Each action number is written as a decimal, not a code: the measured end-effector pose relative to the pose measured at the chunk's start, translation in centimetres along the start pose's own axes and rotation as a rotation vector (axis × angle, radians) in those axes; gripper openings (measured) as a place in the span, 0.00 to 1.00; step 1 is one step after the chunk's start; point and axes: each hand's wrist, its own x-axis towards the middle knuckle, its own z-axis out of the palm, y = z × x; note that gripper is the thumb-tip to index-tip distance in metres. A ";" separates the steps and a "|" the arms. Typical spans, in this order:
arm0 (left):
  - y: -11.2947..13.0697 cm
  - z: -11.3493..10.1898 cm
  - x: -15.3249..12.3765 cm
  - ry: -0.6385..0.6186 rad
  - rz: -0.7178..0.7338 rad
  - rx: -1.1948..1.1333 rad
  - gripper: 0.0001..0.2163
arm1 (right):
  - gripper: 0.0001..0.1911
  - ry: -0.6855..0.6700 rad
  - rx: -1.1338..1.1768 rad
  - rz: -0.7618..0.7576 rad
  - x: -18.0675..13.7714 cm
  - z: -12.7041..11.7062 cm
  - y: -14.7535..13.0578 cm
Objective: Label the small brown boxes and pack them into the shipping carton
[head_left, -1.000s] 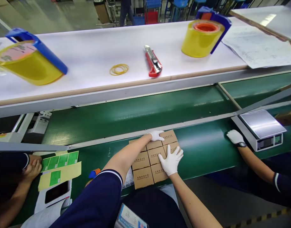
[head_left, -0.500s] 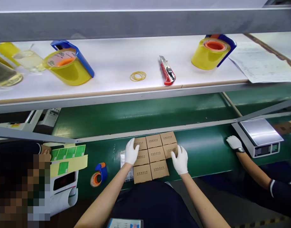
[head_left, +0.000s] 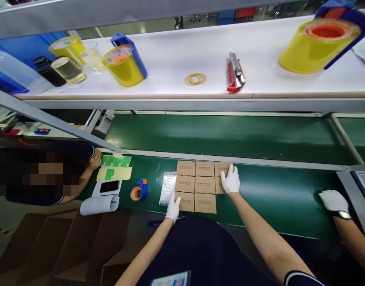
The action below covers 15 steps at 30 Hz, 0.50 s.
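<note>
Several small brown cardboard boxes (head_left: 200,184) lie packed in a grid on the green belt (head_left: 260,194). My left hand (head_left: 173,208), in a white glove, touches the near left corner of the grid with its fingers together. My right hand (head_left: 230,179), also gloved, lies flat with fingers spread on the boxes at the grid's right side. A sheet of small white labels (head_left: 167,187) lies just left of the boxes.
A tape dispenser (head_left: 138,190), a label printer (head_left: 103,194) and green label sheets (head_left: 114,167) lie at the left beside a seated person (head_left: 42,174). Another person's gloved hand (head_left: 334,200) rests near a scale (head_left: 361,190). The shelf above holds yellow tape rolls (head_left: 316,45), a red utility knife (head_left: 236,73) and rubber bands (head_left: 195,78).
My left hand slid from the grid's far left side to its near left corner. My right hand moved up onto the right boxes. The view swung left and down.
</note>
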 end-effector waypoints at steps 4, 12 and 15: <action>0.3 -1.1 0.2 -0.002 0.017 0.091 0.28 | 0.39 0.039 -0.024 -0.027 -0.2 -0.2 -0.2; 3.3 -11.6 9.9 0.085 -0.015 0.269 0.32 | 0.29 0.114 0.316 0.088 -10.4 -2.3 -4.0; 3.7 -12.8 14.7 0.047 -0.124 0.229 0.40 | 0.22 -0.161 0.617 0.214 -17.4 -1.8 -8.0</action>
